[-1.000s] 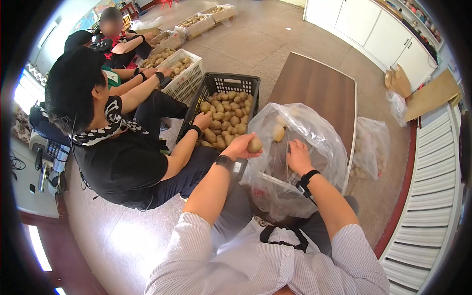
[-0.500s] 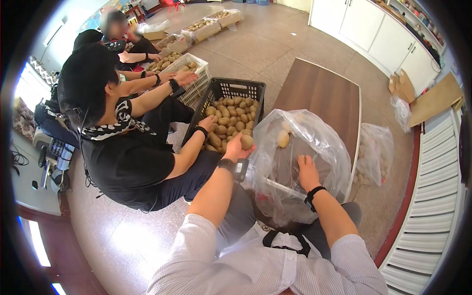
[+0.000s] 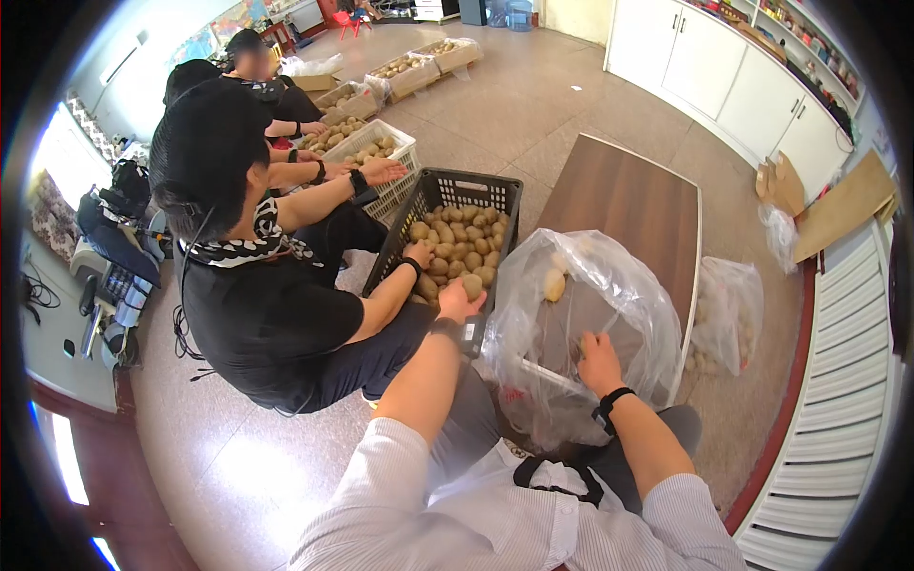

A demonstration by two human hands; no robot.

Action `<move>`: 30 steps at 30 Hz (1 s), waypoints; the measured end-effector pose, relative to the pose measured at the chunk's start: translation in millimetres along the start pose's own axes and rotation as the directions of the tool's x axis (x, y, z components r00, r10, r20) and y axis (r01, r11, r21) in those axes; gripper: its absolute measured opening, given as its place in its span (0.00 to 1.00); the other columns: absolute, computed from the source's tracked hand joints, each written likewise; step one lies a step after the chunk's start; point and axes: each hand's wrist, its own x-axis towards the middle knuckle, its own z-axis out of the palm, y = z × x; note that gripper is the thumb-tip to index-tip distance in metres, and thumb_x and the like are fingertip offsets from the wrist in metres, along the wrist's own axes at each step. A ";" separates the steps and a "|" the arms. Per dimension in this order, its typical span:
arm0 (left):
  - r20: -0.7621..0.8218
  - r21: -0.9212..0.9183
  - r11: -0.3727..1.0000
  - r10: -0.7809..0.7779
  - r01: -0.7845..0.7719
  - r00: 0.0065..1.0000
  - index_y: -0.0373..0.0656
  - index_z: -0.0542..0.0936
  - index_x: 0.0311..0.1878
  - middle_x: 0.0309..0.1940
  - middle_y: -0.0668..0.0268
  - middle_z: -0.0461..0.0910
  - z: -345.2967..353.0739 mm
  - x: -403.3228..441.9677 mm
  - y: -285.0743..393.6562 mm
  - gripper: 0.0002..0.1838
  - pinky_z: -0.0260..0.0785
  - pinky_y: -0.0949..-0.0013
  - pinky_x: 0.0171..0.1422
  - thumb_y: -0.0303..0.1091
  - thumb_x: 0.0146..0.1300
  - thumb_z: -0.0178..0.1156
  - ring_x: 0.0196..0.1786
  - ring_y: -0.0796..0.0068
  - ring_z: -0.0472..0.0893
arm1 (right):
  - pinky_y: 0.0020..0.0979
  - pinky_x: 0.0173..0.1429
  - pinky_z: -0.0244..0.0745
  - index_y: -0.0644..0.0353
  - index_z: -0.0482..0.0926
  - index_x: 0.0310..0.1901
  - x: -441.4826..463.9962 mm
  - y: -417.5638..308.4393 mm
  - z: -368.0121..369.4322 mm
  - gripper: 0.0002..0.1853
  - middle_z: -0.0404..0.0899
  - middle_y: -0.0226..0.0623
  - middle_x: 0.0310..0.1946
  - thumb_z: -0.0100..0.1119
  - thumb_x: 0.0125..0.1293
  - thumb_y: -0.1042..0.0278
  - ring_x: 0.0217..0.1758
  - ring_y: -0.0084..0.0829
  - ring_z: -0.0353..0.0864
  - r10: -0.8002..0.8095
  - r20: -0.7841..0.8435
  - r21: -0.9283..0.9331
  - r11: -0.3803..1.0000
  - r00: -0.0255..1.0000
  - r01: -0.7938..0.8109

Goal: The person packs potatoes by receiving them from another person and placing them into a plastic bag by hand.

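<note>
My left hand (image 3: 457,305) is closed on a potato (image 3: 472,286) at the near edge of the black crate (image 3: 520,205), which is full of potatoes. On the right, my right hand (image 3: 598,364) is over the clear plastic bag (image 3: 524,328), its fingers curled together; what they hold, if anything, is too small to name. A few potatoes (image 3: 554,285) lie in the far left part of the bag, which rests on a brown wooden board (image 3: 619,186).
A co-worker in black (image 3: 262,314) sits at the left, a hand in the black crate. Beyond stand a white crate (image 3: 405,157) and boxes of potatoes (image 3: 405,81). Another filled bag (image 3: 728,314) is on the floor at the right, near a white radiator (image 3: 828,381).
The view has shifted, so the scene sits lower and further right. My left hand has moved back toward the crate with its potato. The fingers of my right hand, spread before, have curled together.
</note>
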 end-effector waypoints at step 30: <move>0.039 0.181 0.976 -0.128 0.119 0.991 0.42 0.71 0.48 0.41 0.61 0.71 91.2 -89.0 13.7 0.16 0.77 0.57 0.41 0.45 0.68 0.55 0.37 0.62 0.77 | 0.24 0.29 0.70 0.65 0.73 0.54 44.8 -60.6 -33.0 0.21 0.78 0.32 0.35 0.61 0.57 0.76 0.27 0.20 0.75 0.137 0.263 0.796 0.528 0.955 -0.295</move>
